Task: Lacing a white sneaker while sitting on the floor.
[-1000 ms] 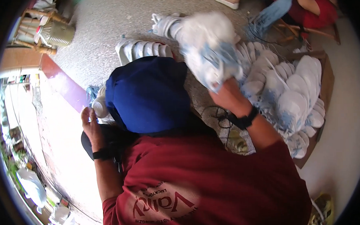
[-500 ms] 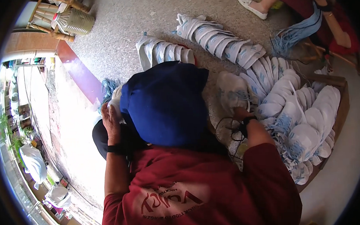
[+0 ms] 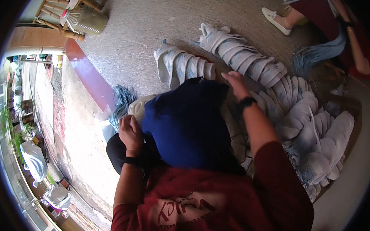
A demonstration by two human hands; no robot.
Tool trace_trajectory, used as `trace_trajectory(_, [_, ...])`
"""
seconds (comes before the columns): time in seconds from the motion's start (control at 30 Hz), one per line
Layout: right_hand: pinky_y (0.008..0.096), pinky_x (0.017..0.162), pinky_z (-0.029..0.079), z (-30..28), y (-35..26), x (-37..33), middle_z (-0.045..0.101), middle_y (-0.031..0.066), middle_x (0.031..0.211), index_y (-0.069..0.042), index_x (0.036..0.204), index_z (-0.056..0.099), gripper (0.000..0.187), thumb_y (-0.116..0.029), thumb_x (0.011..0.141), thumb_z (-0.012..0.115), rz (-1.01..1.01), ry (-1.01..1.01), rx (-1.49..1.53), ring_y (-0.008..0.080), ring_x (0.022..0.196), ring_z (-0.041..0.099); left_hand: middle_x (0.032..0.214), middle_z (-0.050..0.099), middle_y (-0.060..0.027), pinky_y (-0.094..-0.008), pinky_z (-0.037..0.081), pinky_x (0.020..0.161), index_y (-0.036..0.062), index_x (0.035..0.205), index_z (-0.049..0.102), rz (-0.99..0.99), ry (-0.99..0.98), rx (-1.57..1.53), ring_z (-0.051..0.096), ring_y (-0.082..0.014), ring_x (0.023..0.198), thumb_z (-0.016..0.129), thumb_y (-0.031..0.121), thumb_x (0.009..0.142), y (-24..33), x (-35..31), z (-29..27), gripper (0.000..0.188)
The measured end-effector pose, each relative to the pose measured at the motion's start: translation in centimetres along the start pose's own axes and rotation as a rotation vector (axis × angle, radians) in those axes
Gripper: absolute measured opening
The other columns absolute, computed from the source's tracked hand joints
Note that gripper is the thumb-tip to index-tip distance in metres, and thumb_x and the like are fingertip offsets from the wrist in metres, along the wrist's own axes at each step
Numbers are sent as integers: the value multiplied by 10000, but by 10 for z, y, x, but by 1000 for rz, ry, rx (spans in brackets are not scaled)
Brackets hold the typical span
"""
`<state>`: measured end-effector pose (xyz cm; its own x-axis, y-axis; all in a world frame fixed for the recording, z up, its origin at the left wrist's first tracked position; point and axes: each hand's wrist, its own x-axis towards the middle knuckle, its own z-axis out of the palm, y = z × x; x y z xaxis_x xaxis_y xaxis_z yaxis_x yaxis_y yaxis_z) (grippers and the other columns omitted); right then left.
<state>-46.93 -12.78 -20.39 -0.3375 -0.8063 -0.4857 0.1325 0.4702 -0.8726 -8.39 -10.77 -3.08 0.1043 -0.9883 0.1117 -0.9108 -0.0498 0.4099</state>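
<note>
My left hand (image 3: 131, 133) is curled closed by my left knee; whatever its fingers hold is hidden. Just beyond it are a pale plastic container (image 3: 139, 108) and a bundle of light-blue laces (image 3: 123, 102). A dark-blue cloth (image 3: 187, 123) covers my lap. My right hand (image 3: 236, 85) is raised past the cloth's right side, fingers stretched out, with nothing visible in it. It is nearest to a short row of nested white shoe uppers (image 3: 178, 67) and a longer row of white and blue shoe uppers (image 3: 242, 53) on the floor.
A large heap of white shoe uppers (image 3: 314, 147) lies in a brown box (image 3: 356, 116) at my right. A co-worker's white shoe (image 3: 276, 20) and another lace bundle (image 3: 320, 54) are at the far right. A ribbed plastic jug (image 3: 88, 21) stands by a bamboo chair (image 3: 50, 16).
My right hand has left the heap at the right and moved forward, its fingers straightening. My left hand has curled and drawn back slightly. The whole view has shifted.
</note>
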Motion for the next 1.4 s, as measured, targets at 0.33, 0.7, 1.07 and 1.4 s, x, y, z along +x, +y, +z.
trace_trajectory(0.33, [377, 921, 419, 184, -4, 67, 528, 296, 1153, 65, 1290, 286, 947, -301, 579, 794, 44, 78, -554, 377, 1092, 527, 893, 573, -173, -392, 439, 751, -3, 877, 582, 75, -68, -35, 555, -354, 836, 486, 164, 839, 9, 5, -7, 196])
trace_trajectory(0.7, [362, 970, 363, 116, 47, 98, 491, 219, 1214, 29, 1290, 347, 890, -189, 556, 801, -175, 96, -189, 317, 1138, 476, 915, 578, -185, -389, 443, 770, -5, 907, 581, 79, -57, -76, 558, -359, 856, 483, 128, 822, 17, 10, -9, 186])
trace_trajectory(1.07, [377, 944, 398, -8, -45, -58, 417, 177, 1291, 0, 1332, 306, 796, -34, 671, 749, -461, 601, 299, 275, 1116, 468, 871, 600, -113, -383, 448, 758, 57, 797, 626, 36, 88, -47, 562, -316, 800, 584, 211, 774, 1, -2, 0, 161])
trace_trajectory(1.4, [397, 903, 430, -76, -96, -220, 461, 189, 1246, 18, 1311, 330, 705, -6, 713, 701, -636, 683, 371, 281, 1062, 509, 1360, 393, -125, -490, 288, 1003, 131, 1378, 312, 734, 29, -24, 371, -272, 1260, 479, 172, 822, 22, -64, -10, 582])
